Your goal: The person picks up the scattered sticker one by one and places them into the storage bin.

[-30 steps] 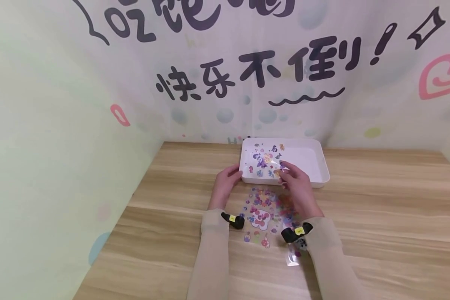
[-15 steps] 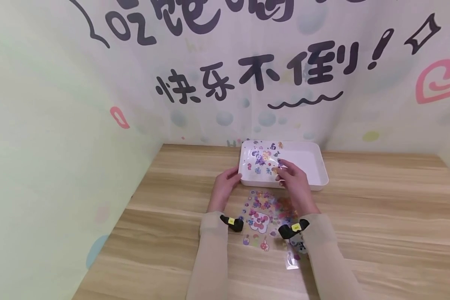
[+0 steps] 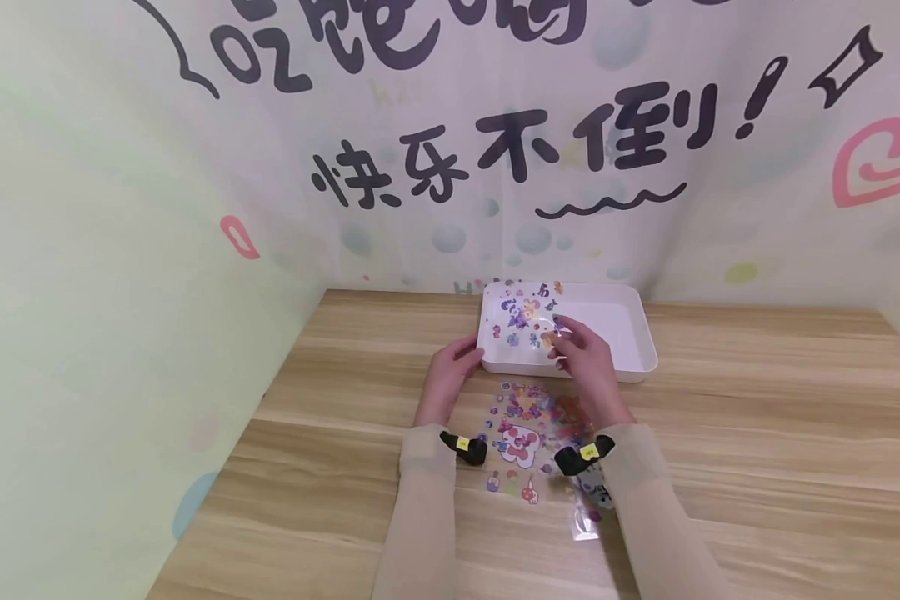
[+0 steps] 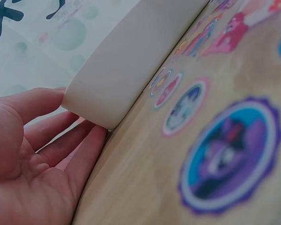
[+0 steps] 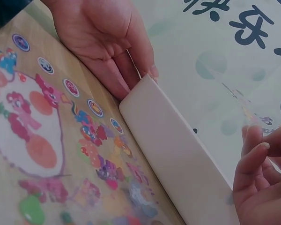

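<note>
A clear sticker sheet [image 3: 521, 317] with small cartoon figures hangs over the left half of a white tray [image 3: 622, 325]. My right hand [image 3: 587, 358] pinches the sheet's near right corner between thumb and fingers, above the tray's front rim. At the tray's near left corner, my left hand [image 3: 450, 371] holds on, its thumb at the rim and the other fingers against the outer side. The left wrist view shows this grip on the tray wall [image 4: 122, 61] up close. In the right wrist view the held sheet [image 5: 248, 108] is seen nearly edge-on.
Another clear sticker sheet [image 3: 520, 446] lies on the wooden table [image 3: 330, 400] before the tray. Beside it is a further pile of sticker sheets [image 3: 596, 487], partly hidden under my right forearm. A printed cloth wall [image 3: 420, 242] stands right behind the tray.
The held sticker sheet and my right hand have shifted slightly left over the tray. My left hand stays at the tray corner. The head view has tilted a little.
</note>
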Tool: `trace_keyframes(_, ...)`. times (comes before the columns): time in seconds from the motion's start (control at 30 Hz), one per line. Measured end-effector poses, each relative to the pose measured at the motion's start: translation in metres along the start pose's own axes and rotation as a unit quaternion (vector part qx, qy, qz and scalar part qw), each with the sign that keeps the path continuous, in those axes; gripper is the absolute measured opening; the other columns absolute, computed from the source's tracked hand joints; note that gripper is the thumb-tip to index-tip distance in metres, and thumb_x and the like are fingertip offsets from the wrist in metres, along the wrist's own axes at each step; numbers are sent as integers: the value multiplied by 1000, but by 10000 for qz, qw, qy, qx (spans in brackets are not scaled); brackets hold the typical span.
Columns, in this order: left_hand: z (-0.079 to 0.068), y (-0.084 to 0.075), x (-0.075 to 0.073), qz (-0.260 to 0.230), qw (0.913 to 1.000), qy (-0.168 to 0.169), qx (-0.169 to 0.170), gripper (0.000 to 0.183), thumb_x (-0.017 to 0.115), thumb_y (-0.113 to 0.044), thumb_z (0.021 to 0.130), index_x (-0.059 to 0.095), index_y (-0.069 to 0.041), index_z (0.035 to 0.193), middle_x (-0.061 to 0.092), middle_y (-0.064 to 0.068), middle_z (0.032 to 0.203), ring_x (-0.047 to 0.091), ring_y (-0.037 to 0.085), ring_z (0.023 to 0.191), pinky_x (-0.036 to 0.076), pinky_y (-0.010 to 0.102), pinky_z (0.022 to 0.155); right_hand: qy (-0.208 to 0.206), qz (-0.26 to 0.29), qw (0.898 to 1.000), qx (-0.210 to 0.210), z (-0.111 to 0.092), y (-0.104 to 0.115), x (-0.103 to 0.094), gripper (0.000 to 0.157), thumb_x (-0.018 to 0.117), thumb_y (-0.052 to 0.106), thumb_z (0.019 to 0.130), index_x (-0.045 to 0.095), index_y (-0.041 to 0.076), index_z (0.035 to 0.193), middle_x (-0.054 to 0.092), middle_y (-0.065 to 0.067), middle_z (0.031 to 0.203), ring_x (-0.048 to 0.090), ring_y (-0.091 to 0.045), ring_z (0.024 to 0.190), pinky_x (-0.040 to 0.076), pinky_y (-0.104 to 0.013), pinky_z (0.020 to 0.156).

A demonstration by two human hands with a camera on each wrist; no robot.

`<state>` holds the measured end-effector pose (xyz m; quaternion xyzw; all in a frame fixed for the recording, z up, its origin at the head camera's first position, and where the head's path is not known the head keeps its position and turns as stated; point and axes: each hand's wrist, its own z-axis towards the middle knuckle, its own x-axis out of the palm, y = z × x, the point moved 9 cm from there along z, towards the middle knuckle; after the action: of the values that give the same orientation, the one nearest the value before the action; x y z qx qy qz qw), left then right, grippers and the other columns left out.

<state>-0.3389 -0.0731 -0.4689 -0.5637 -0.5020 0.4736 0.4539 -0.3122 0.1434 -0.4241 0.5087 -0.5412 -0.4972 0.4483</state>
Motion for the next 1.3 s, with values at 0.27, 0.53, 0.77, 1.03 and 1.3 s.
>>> trace_keyframes(0.27,-2,-2,0,7,10000,-24,26,40,61,-28,84,54,-22,122,55,-7,119,53,8,104,46,24,87,-39,111,9999,33,0,-2,0,40,50,25,92,44,21,131,54,-9,107,54,-18,85,50,-22,76)
trace_keyframes(0.53,-2,-3,0,18,10000,-36,59,40,60,-27,85,53,-22,124,54,-7,120,52,8,105,46,24,87,-100,127,9997,185,3,-7,0,41,49,23,92,43,21,133,53,-10,108,56,-18,86,50,-21,78)
trace_keyframes(0.77,0,-2,0,57,9999,-25,87,40,61,-28,84,54,-21,123,54,-6,120,52,9,105,46,25,87,-109,20,9995,290,8,-9,0,42,49,21,92,41,20,134,52,-10,109,59,-19,88,50,-21,77)
trace_keyframes(1.03,0,-3,-3,65,9999,-48,125,39,61,-28,84,54,-20,122,55,-5,119,53,9,104,46,25,87,-149,-36,9993,348,11,-9,2,42,49,18,92,41,18,133,51,-12,108,60,-19,88,51,-22,76)
trace_keyframes(1.3,1,0,-1,80,9999,-33,58,39,61,-28,84,55,-22,121,55,-6,119,53,9,104,46,25,87,-109,-181,9984,534,15,-14,1,42,47,14,93,40,17,134,52,-11,107,60,-19,89,51,-26,78)
